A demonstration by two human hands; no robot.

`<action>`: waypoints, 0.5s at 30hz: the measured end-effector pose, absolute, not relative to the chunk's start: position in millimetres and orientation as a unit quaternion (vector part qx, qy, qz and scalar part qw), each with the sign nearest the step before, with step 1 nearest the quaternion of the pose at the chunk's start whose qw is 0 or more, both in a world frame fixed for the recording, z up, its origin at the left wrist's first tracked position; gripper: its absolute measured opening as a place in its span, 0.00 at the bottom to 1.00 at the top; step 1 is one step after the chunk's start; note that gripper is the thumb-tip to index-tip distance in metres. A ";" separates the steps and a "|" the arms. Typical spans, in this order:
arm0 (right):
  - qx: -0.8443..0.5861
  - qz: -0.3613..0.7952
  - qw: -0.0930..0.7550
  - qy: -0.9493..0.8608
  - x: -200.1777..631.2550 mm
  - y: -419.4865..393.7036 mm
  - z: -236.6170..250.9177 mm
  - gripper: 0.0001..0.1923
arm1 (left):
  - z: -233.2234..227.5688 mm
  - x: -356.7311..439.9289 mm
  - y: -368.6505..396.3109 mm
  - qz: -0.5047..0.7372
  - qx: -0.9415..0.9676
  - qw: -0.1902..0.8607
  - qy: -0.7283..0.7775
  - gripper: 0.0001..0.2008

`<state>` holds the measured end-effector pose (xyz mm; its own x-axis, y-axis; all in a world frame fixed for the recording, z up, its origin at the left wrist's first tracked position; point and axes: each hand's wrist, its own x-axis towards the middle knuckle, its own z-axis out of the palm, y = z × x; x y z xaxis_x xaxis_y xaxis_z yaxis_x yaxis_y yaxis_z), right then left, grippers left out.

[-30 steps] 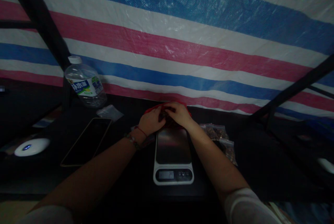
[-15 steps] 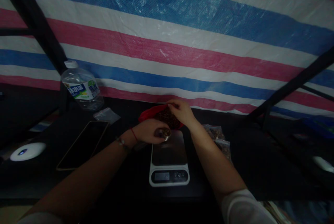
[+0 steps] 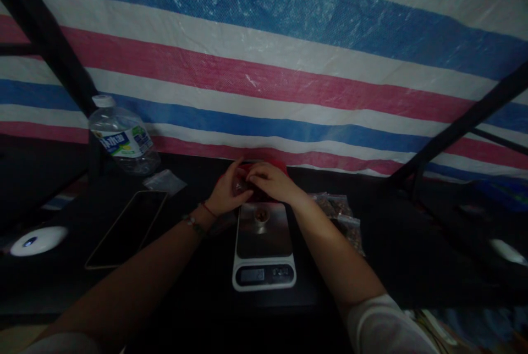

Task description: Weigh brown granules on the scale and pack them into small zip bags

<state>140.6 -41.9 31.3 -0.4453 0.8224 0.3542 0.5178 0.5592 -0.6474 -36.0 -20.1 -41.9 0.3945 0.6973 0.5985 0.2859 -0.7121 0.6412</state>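
Two hands meet over a red bowl at mid-frame.
The left hand and right hand touch, fingers pinched on something small; what, I cannot tell. Below them a scale carries a small cup. A bottle stands upper left.

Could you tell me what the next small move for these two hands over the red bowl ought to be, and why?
Probably bring a small pinch from the red bowl forward to the little cup on the kitchen scale. Both the left hand and the right hand meet over the bowl just behind the scale, and the cup appears only partly filled, though the dim display cannot be read.
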 end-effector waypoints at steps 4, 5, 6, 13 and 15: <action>-0.418 0.274 0.274 -0.822 129.3 -39.9 17.4 0.12 | -41.1 -30.8 -25.0 0.468 0.796 0.200 0.329 0.41; -0.438 0.280 0.266 -0.812 128.3 -38.7 14.3 0.13 | -40.5 -29.8 -26.2 0.468 0.796 0.190 0.334 0.40; -0.455 0.290 0.255 -0.802 128.1 -37.4 11.9 0.13 | -39.8 -29.0 -27.2 0.466 0.797 0.178 0.339 0.40; -0.454 0.369 0.193 -0.788 133.0 -33.4 8.5 0.12 | -37.4 -27.4 -28.2 0.411 0.841 0.110 0.332 0.38; -0.449 0.367 0.207 -0.788 132.8 -32.4 6.0 0.10 | -37.0 -26.8 -28.3 0.404 0.847 0.099 0.330 0.38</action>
<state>132.8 -32.4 6.0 -0.5110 0.8596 -0.0040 0.5566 0.3273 -0.7636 -26.8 -28.3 -37.0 0.4556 0.6401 0.6186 0.4794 -0.7619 0.4354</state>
